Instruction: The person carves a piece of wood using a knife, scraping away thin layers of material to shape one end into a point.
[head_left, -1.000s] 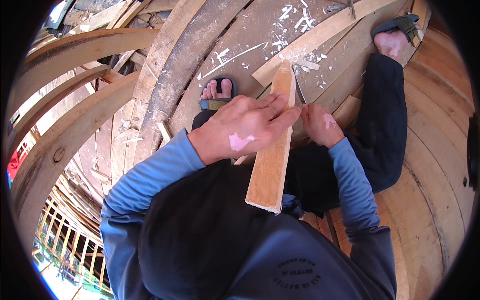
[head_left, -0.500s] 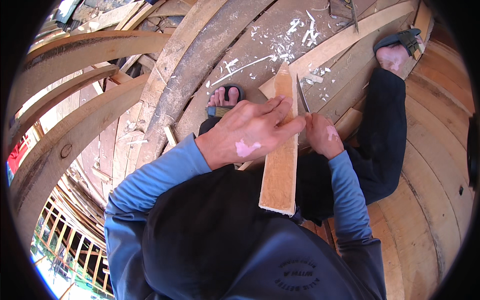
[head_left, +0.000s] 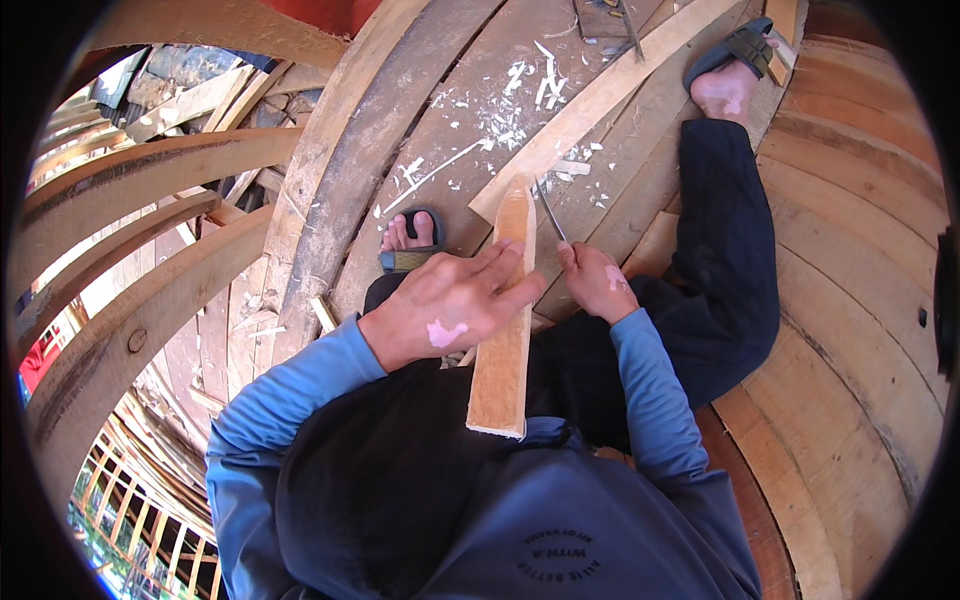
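A flat wooden piece (head_left: 500, 375) with a tapered far end lies lengthwise in front of my body, its broad square end towards me. My left hand (head_left: 450, 305) grips it around the middle, fingers laid across its upper face. To the right of the piece, my right hand (head_left: 597, 283) is closed around the handle of a knife (head_left: 550, 213). The blade points away from me, its tip close beside the tapered end. Whether the edge touches the wood I cannot tell. The handle is mostly hidden in my fist.
A long flat board (head_left: 600, 105) lies slanting across the planks beyond the wooden piece. Pale wood shavings (head_left: 505, 125) are scattered beside it. Curved timber ribs (head_left: 150, 275) rise on the left, and curved planks (head_left: 850, 240) line the right. My sandalled feet rest on the planks.
The wooden piece, both hands and the knife have shifted left in the view, along with the surroundings. Both hands keep their hold, and the knife tip stays near the tapered end.
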